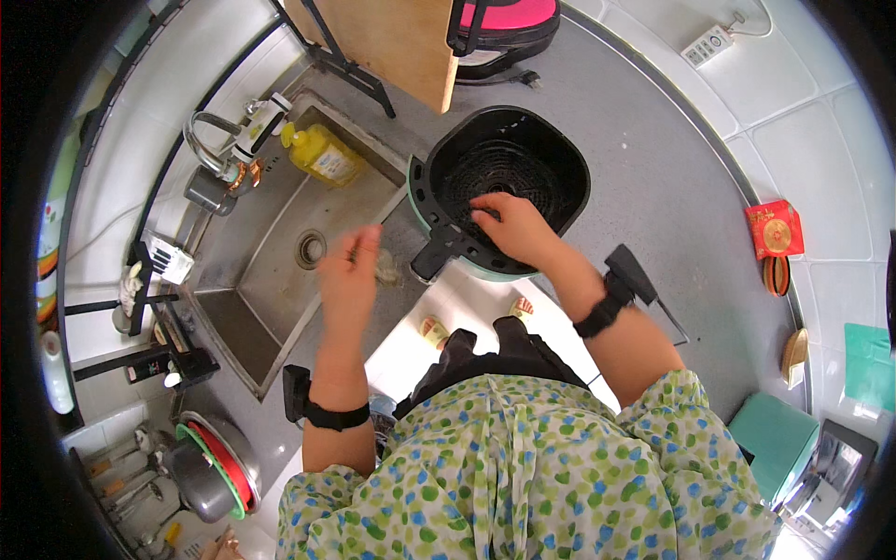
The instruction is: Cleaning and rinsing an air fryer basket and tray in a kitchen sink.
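Note:
A black air fryer basket (514, 129) with a pale green front and a black handle (434, 259) rests on the grey countertop, right of the sink. My right hand (514, 227) is over the near side of the basket, fingers bent and pointing left; whether the fingertips touch anything inside is unclear. Blurred by motion, my left hand (350, 269) is raised between the sink and the basket handle, its fingers curled near the thumb. A small translucent thing (387, 269) lies beside it on the counter edge, too unclear to name.
The steel sink (280, 238) at left holds a yellow soap bottle (325, 155) below the tap (210, 143). A wooden board (392, 42) in a black rack and a pink and black appliance (507, 35) stand beyond the basket. Bowls (210, 476) are stacked at lower left; a red packet (775, 229) is at right.

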`<state>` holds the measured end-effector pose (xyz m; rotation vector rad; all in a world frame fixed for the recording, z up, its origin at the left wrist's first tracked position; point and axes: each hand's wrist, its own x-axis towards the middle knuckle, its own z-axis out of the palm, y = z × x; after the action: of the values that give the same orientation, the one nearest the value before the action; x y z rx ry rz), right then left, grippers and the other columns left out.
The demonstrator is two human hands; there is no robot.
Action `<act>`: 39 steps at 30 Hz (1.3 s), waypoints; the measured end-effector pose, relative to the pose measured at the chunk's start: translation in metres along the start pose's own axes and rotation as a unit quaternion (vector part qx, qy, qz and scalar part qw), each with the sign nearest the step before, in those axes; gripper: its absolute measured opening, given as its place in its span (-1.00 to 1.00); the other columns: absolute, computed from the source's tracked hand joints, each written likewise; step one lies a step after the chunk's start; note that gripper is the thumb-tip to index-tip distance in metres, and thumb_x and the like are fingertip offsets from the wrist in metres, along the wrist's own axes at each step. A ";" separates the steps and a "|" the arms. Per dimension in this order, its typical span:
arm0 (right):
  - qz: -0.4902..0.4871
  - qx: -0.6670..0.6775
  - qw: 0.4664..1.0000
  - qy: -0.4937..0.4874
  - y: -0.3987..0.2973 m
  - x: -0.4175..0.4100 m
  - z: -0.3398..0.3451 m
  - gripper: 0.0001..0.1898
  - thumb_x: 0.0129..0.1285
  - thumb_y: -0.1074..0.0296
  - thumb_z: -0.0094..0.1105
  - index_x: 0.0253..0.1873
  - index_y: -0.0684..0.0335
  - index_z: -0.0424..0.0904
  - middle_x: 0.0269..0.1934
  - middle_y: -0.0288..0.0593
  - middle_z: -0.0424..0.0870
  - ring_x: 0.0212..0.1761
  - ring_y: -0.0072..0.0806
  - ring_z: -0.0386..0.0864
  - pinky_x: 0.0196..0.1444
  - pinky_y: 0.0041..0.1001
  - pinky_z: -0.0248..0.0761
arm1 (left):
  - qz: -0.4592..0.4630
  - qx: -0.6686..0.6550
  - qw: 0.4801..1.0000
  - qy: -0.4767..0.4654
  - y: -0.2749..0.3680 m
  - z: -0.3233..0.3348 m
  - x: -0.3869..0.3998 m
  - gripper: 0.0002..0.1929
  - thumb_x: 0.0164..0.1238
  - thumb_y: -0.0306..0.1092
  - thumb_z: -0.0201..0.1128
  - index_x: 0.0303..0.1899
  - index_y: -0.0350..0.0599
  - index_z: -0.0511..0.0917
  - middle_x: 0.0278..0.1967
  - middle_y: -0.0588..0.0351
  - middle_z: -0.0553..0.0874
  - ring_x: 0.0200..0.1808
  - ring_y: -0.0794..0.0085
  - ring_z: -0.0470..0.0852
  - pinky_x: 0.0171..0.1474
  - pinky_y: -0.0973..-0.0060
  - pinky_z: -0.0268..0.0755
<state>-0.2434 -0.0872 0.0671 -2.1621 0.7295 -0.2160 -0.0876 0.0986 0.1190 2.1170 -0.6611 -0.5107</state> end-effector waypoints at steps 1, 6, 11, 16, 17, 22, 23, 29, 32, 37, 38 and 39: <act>0.010 0.108 0.994 -0.007 -0.020 -0.007 -0.004 -0.67 0.29 0.25 0.08 0.08 0.27 0.52 -0.12 -0.06 0.63 -0.12 -0.30 0.59 -0.04 -0.42 0.44 | -0.001 0.000 1.000 0.000 0.008 -0.002 0.001 -0.66 0.27 -0.08 0.21 -0.18 -0.20 0.64 -0.37 0.05 0.64 -0.36 0.46 0.58 -0.24 0.47 0.39; 0.062 0.571 0.817 -0.047 -0.075 -0.020 -0.015 -0.65 0.37 0.31 0.00 0.21 0.25 0.39 -0.06 -0.24 0.56 -0.11 -0.51 0.54 -0.04 -0.46 0.45 | 0.131 -0.348 0.918 -0.137 0.077 0.032 0.004 -0.65 0.47 -0.27 -0.05 0.17 -0.21 0.40 -0.12 0.10 0.57 -0.01 0.47 0.50 0.15 0.55 0.22; 0.037 0.284 0.957 0.056 -0.007 0.014 -0.034 -0.55 0.29 0.32 0.07 0.23 0.34 0.30 -0.02 -0.08 0.54 -0.01 -0.38 0.53 0.08 -0.43 0.40 | 0.315 -0.120 0.941 0.008 0.064 0.057 0.011 -0.60 0.37 -0.29 0.12 0.17 -0.21 0.35 0.03 -0.08 0.44 -0.05 0.31 0.51 0.03 0.42 0.38; 0.146 -0.142 0.979 0.004 0.063 0.052 -0.011 -0.21 0.16 0.13 0.18 0.39 0.32 0.00 0.31 0.38 0.05 0.34 0.07 0.17 0.34 -0.29 0.10 | 0.175 -0.023 0.980 0.089 -0.011 0.080 -0.019 -0.60 0.26 -0.21 0.23 0.03 -0.23 0.41 -0.04 -0.16 0.46 -0.04 0.17 0.52 -0.02 0.38 0.38; 0.161 -0.270 0.948 -0.050 0.074 0.061 -0.002 -0.22 0.16 0.17 0.17 0.39 0.33 -0.02 0.33 0.41 -0.01 0.36 0.09 0.13 0.35 -0.30 0.10 | 0.136 -0.005 0.989 0.061 -0.021 0.086 -0.028 -0.58 0.23 -0.15 0.25 -0.02 -0.25 0.43 -0.09 -0.16 0.51 -0.07 0.19 0.55 -0.06 0.39 0.40; -0.008 -0.263 0.939 -0.220 0.069 0.088 0.029 -0.32 0.13 0.44 -0.04 0.40 0.29 0.02 0.46 -0.04 -0.14 0.47 -0.15 -0.07 0.43 -0.26 -0.06 | -0.030 -0.052 0.998 -0.035 -0.021 0.079 -0.015 -0.54 0.14 -0.01 0.32 -0.23 -0.31 0.55 -0.34 -0.09 0.66 -0.26 0.28 0.65 -0.20 0.43 0.44; -0.016 -0.261 0.938 -0.228 0.060 0.079 0.040 -0.32 0.13 0.44 -0.04 0.40 0.29 0.02 0.46 -0.04 -0.14 0.47 -0.15 -0.07 0.43 -0.26 -0.06 | -0.051 -0.052 0.994 -0.076 -0.027 0.070 -0.010 -0.53 0.09 0.02 0.35 -0.32 -0.32 0.57 -0.43 -0.04 0.67 -0.34 0.31 0.65 -0.25 0.43 0.44; -0.209 -0.405 0.836 -0.305 0.050 0.063 0.009 -0.29 0.08 0.53 -0.02 0.39 -0.05 0.13 0.44 -0.32 0.03 0.47 -0.28 -0.04 0.40 -0.16 0.00 | -0.057 -0.042 0.972 -0.225 -0.025 0.052 0.011 -0.53 -0.04 0.05 0.42 -0.44 -0.29 0.62 -0.57 0.08 0.64 -0.48 0.44 0.61 -0.36 0.49 0.40; -0.181 -0.373 0.890 -0.190 0.067 0.072 -0.008 -0.39 0.06 0.53 0.00 0.30 0.06 0.29 0.38 -0.26 0.14 0.41 -0.21 0.11 0.33 -0.20 0.14 | -0.082 -0.079 0.963 -0.246 -0.019 0.048 0.009 -0.56 -0.05 0.02 0.42 -0.43 -0.27 0.62 -0.58 0.15 0.62 -0.52 0.50 0.55 -0.41 0.52 0.35; -0.121 -0.316 0.907 -0.251 0.012 0.085 0.002 -0.64 -0.02 0.53 0.07 -0.03 0.27 0.50 0.03 0.04 0.51 0.09 -0.03 0.41 0.10 -0.25 0.34 | -0.121 -0.206 0.940 -0.243 -0.038 0.014 0.005 -0.64 0.01 -0.06 0.40 -0.46 -0.24 0.61 -0.60 0.21 0.58 -0.54 0.58 0.47 -0.45 0.56 0.26; -0.237 -0.227 0.929 -0.171 0.009 0.084 0.008 -0.83 0.15 0.42 -0.01 -0.19 0.30 0.51 -0.28 0.04 0.59 -0.13 -0.02 0.54 -0.08 -0.21 0.40 | -0.136 -0.228 0.934 -0.238 -0.041 -0.005 -0.001 -0.67 0.03 -0.10 0.39 -0.45 -0.23 0.60 -0.60 0.22 0.58 -0.53 0.58 0.47 -0.44 0.57 0.25; -0.247 -0.229 0.925 -0.175 -0.013 0.080 0.011 -0.83 0.15 0.42 -0.01 -0.19 0.30 0.51 -0.28 0.04 0.59 -0.13 -0.02 0.54 -0.08 -0.21 0.40 | -0.149 -0.249 0.928 -0.234 -0.044 -0.024 -0.009 -0.70 0.06 -0.14 0.38 -0.45 -0.23 0.60 -0.60 0.22 0.57 -0.52 0.58 0.46 -0.43 0.58 0.24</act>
<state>-0.1684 -0.1188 0.0625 -2.7077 0.0102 0.0983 -0.0689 0.1404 0.0980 1.6160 -0.3998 -1.2418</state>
